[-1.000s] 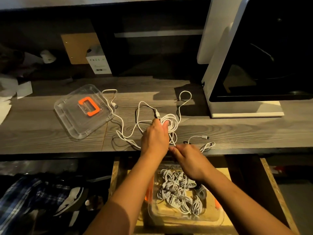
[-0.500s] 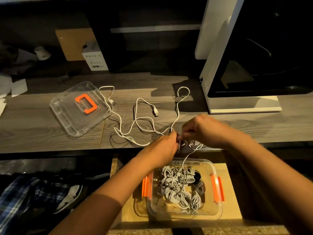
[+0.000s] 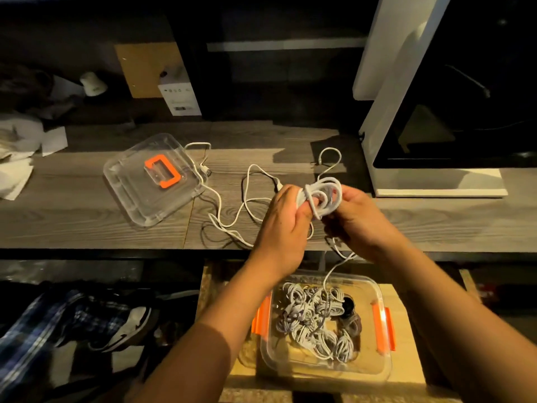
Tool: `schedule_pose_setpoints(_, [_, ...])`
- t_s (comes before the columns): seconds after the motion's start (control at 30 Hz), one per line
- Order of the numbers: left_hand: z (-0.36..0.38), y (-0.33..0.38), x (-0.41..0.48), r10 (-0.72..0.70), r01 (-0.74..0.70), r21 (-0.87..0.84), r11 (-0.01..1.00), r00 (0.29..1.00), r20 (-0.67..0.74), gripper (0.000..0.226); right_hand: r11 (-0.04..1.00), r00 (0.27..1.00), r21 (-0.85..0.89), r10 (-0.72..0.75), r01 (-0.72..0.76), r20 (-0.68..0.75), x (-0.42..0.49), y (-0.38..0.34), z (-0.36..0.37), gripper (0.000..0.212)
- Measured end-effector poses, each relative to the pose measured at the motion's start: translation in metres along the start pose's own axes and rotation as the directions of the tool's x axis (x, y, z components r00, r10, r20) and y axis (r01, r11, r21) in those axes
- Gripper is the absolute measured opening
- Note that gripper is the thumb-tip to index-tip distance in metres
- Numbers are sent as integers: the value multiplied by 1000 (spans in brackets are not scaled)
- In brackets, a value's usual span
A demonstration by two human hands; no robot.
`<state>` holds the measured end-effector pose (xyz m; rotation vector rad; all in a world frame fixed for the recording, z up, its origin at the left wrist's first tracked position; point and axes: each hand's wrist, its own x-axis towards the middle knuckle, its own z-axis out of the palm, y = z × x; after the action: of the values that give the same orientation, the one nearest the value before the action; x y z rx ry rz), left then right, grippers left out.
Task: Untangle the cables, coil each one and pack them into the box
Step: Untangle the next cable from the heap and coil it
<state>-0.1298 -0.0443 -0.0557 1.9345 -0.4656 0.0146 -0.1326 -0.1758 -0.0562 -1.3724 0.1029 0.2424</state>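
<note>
The clear box [image 3: 386, 360] with orange latches sits open on a pale wooden board [image 3: 406, 330] below the front edge of the desk [image 3: 87, 216]. Inside it lies a heap of white coiled cables [image 3: 311, 324], with a small dark item [image 3: 348, 309] among them near the far right. The box's clear lid [image 3: 136, 196], with an orange handle [image 3: 162, 171], lies on the desk to the left.

Above the desk, both hands hold one white coil [image 3: 322, 196] between them. The left hand [image 3: 283, 228] grips its left side with curled fingers, and the right hand [image 3: 357, 219] pinches its right side. A loose end [image 3: 334, 269] hangs from the hands toward the box. Another loose cable [image 3: 232, 219] winds across the desk from the lid to the hands.

The hands hide where the loose strands join the coil, and what the dark item is cannot be told.

The desk is grey wood grain. A white machine [image 3: 436, 181] with a dark window stands at the right and is cut off by the edge. A small white carton [image 3: 180, 97] stands at the dim back, and papers [image 3: 17, 158] lie at the left. Below are plaid cloth [image 3: 37, 330] and a shoe [image 3: 128, 330].
</note>
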Motion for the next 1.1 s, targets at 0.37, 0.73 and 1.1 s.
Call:
schedule_pose_setpoints(0.37, [10, -25, 5, -529, 335, -647, 685, 840, -125, 19, 853, 1000, -522, -26, 16, -12, -18, 12, 13, 8])
schedule_pose_setpoints(0.73, [7, -45, 12, -561, 558, -229, 797, 826, 60, 21, 996, 985, 0, 84, -85, 152, -25, -6, -4, 22])
schedule_pose_setpoints(1.1, [10, -7, -19, -234, 219, 87, 972, 861, 451, 15, 927, 997, -372, -61, 37, -54, -12, -40, -14, 22])
